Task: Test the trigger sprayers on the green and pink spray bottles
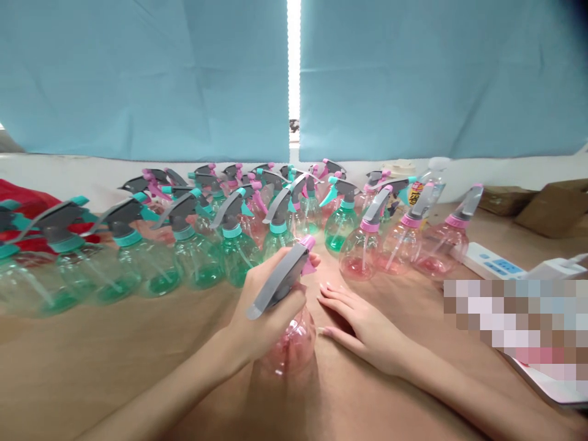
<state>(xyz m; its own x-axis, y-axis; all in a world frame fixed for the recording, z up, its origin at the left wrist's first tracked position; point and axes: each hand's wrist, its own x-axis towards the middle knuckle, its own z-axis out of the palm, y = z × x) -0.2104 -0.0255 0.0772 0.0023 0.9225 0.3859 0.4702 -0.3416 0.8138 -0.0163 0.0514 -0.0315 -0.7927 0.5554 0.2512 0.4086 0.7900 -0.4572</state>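
Note:
My left hand (pixel 264 315) grips a pink clear spray bottle (pixel 291 343) by its neck. The bottle's grey trigger head (pixel 278 278) with a pink nozzle points up and to the right. That bottle stands on the brown table (pixel 138 367) right in front of me. Beside it lies my right hand (pixel 362 321), flat on the table with the fingers stretched out and apart, its fingertips close to the bottle. It holds nothing.
Several green spray bottles (pixel 197 257) stand in rows to the left and behind, several pink ones (pixel 362 251) to the right. A white power strip (pixel 493 263) and cardboard boxes (pixel 546 208) lie at the right. Blue curtains (pixel 147 73) hang behind; red cloth (pixel 22 196) sits far left.

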